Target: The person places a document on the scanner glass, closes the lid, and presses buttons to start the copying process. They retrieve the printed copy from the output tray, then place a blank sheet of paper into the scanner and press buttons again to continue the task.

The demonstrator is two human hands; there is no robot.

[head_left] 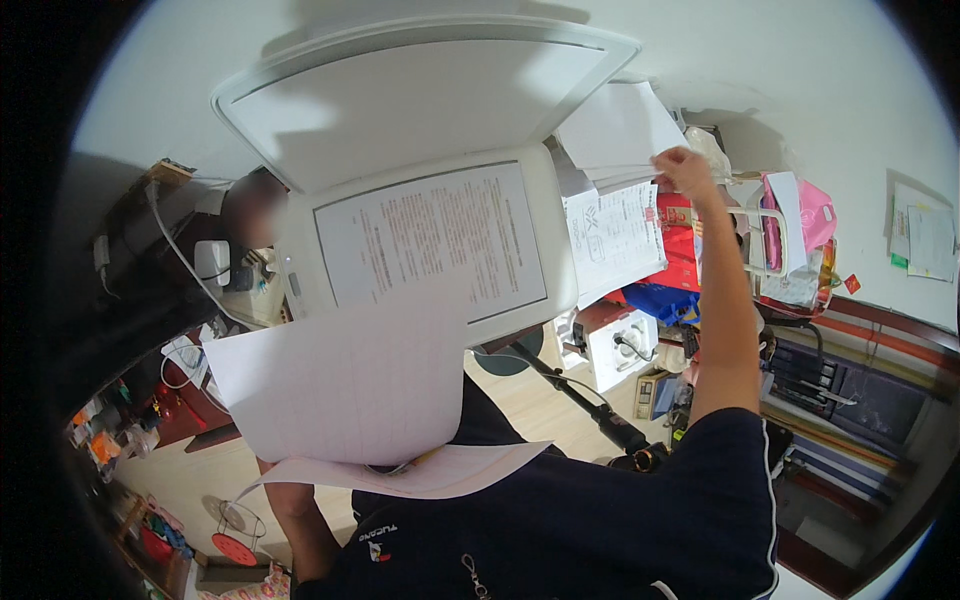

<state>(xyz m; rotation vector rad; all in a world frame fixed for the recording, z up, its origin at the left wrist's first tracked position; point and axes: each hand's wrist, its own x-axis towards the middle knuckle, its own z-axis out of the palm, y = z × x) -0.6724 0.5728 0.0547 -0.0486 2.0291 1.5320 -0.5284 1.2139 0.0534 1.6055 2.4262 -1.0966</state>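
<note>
A flatbed scanner or copier (pixel 562 240) stands in front of me with its lid (pixel 420 110) raised. On its glass lies a page (pixel 430 235) covered in printed lines. My left forearm (pixel 292 505) rises behind large white sheets of paper (pixel 345 385), which are held up before my body and fold apart at the bottom; they hide the left fingers. To the right of the scanner, my right hand (pixel 685 172) is closed on the near edge of a stack of white paper (pixel 620 130). Below that stack lies a printed sheet (pixel 612 238).
Red bags (pixel 680 240) and a blue bag (pixel 662 302) sit beyond the printed sheet. A white rack (pixel 760 240) holds papers and a pink bag (pixel 815 212). Below the scanner are a black pole (pixel 610 425) and a white box (pixel 620 350). A white cable (pixel 180 260) hangs at left.
</note>
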